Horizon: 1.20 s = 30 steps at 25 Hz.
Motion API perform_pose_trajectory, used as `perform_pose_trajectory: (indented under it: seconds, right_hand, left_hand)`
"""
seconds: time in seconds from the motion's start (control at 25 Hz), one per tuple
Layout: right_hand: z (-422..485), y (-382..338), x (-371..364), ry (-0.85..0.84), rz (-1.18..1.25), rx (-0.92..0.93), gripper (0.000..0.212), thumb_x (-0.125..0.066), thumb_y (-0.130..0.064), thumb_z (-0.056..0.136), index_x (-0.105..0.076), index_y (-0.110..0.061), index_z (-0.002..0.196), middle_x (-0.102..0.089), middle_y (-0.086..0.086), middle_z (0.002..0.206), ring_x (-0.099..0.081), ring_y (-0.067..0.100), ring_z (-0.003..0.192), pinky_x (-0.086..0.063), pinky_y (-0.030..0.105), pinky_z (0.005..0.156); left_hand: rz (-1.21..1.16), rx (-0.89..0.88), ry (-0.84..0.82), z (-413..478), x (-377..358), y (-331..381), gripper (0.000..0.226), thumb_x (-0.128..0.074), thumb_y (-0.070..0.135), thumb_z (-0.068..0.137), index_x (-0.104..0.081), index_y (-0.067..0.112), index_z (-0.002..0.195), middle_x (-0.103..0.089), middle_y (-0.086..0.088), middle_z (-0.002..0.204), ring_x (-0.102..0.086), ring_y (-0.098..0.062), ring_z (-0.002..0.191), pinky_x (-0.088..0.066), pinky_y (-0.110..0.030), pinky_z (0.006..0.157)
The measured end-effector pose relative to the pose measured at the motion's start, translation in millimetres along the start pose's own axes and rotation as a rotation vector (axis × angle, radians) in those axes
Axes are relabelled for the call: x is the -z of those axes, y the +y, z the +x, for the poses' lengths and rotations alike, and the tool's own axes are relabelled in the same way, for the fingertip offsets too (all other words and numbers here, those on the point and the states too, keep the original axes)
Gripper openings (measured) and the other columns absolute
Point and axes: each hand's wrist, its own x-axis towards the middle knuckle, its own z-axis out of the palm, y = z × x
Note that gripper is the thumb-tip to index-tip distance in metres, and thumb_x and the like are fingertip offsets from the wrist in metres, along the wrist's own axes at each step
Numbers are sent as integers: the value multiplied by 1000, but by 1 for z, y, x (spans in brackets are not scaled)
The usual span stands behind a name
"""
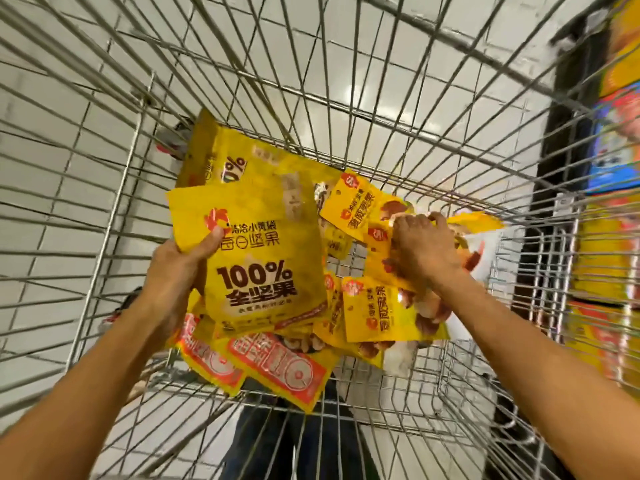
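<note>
Head | left grip (180, 268) clasps nut bag (266, 258) | right grip (424, 251) clutches packets (375, 245) (cart wall (565, 216) close)

In the silver wire cart (346, 263), the large yellow foil bag (263, 265) lies left of smaller yellow foil packets (375, 310).

White tiled floor (52, 109); stocked shelf (549, 150)

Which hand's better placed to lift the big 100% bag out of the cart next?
Left, probably. The left hand grips the big bag by its edge, thumb on its front. The right hand is curled over the small packets further right in the cart.
</note>
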Motion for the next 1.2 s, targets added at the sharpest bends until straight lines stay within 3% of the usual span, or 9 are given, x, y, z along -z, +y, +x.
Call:
perform_pose_trajectory:
  seconds: [0.2,0.36,0.48,0.6,0.72,0.84,0.92,1.04,1.2]
  right_hand:
    - [-35,44,75,-103,875,-134,14,-60,-35,88,-64,-22,83,-66,5,79,-60,24,83,-43,28,67]
    - [-103,70,164,263,1358,-305,24,-55,-35,91,-63,-13,96,-68,7,87,-60,17,81,-49,22,70]
    - [-181,66,233,602,1591,-371,25,-52,-37,93,-63,-15,88,-71,-12,72,-63,-1,67,-53,22,67]
    - [-285,65,293,1039,1661,-448,32,-55,-55,81,-63,-24,84,-69,-17,70,-62,-2,64,-52,21,56]
    - [-385,76,329,1392,1592,-548,48,-55,-69,74,-61,-23,86,-71,-1,89,-66,18,87,-53,36,76]
    - [-487,87,330,1581,1543,-615,33,-55,-57,81,-63,-25,80,-69,-10,78,-62,9,76,-52,35,72]
    - [-550,92,315,1696,1628,-585,21,-56,-41,86,-66,-23,80,-70,-11,74,-64,6,72,-53,31,71]
    - [-642,98,288,1813,1579,-720,21,-57,-36,87,-68,-22,75,-68,-4,80,-61,18,81,-50,44,79]
    - [-764,94,243,1889,1360,-901,21,-51,-27,95,-56,-21,76,-58,3,79,-52,16,76,-43,33,70]
  left_hand:
    - [294,-164,37,-26,-19,53,32,-69,49,73,-65,17,73,-67,-2,68,-61,-19,57,-47,-25,48]
    - [424,-376,42,-70,-28,137,28,-67,41,81,-63,18,66,-59,6,60,-54,-7,54,-44,-24,55]
    - [358,-517,-65,-133,-34,205,24,-72,41,76,-65,23,62,-64,14,56,-62,-6,56,-51,-23,58]
    - [180,-679,-289,-218,-52,268,11,-69,38,76,-74,31,69,-71,16,67,-67,-2,67,-53,-20,65]
    - [96,-796,-437,-300,-89,303,10,-70,32,79,-69,21,80,-71,17,69,-65,7,65,-48,-12,58]
    - [125,-916,-561,-389,-135,308,15,-68,32,83,-64,23,72,-69,17,63,-62,12,59,-45,-6,51]
    - [125,-936,-735,-444,-170,295,13,-68,35,81,-71,25,74,-74,12,73,-70,-5,71,-54,-22,62]
    - [90,-941,-873,-522,-222,249,12,-68,33,82,-73,28,72,-74,11,76,-71,-11,77,-56,-34,75]
    - [67,-971,-993,-624,-280,166,9,-69,30,81,-72,22,79,-73,3,84,-67,-20,86,-54,-42,83]
